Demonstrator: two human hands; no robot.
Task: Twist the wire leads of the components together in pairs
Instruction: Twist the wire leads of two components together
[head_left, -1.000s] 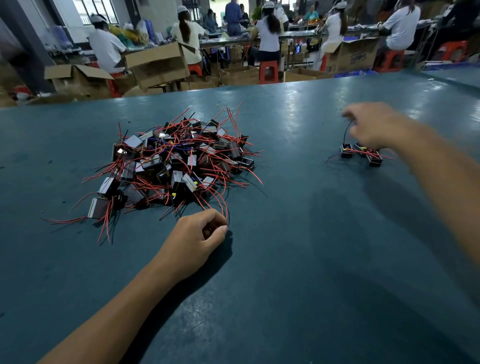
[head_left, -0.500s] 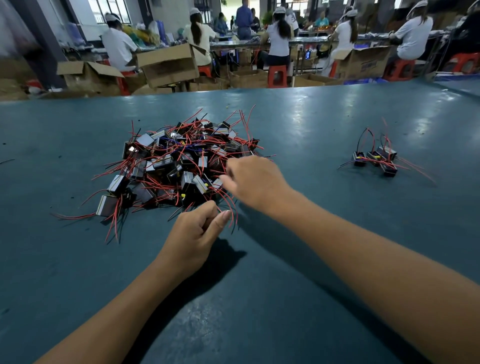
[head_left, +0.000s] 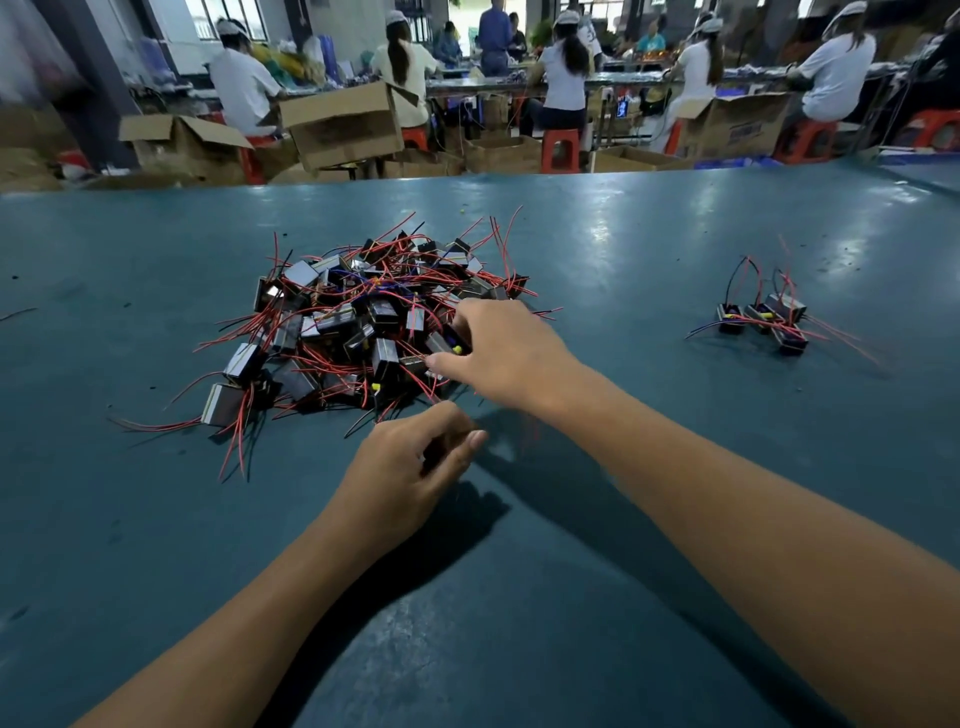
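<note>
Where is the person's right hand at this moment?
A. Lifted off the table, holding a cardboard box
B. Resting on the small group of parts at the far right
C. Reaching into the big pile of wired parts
C: the right hand is at the near right edge of the big pile, fingers among its red wires, well apart from the small group.

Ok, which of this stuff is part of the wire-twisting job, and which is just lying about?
Part of the job:
- big pile of components, red leads tangled
- small group of components set apart at right
- right hand reaching into the pile
- left hand at the pile's near edge

Lying about:
- stray wire at far left
- open cardboard boxes beyond the table
</note>
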